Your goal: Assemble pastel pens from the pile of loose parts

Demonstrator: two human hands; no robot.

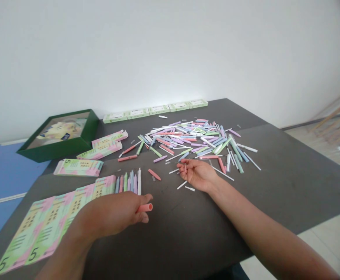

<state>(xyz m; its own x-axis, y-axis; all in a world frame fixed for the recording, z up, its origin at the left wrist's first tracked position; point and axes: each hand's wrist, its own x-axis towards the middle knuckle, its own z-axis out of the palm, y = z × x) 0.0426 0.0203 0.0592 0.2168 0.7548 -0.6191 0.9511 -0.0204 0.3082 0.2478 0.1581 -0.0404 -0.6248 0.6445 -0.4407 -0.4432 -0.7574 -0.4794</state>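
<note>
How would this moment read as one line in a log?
left hand: holding pink pen tube | right hand: open, beside scattered pen parts | nearby: pens beside printed cards

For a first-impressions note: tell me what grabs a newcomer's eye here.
A sprawling heap of pastel plastic pen parts dominates the middle of the dark grey table. The open right hand lies palm up at its near edge, while the left hand holds a short pink plastic tube. To the left, long pink-and-green printed cardboard strips lie flat beside a neat row of pastel pens.
</note>
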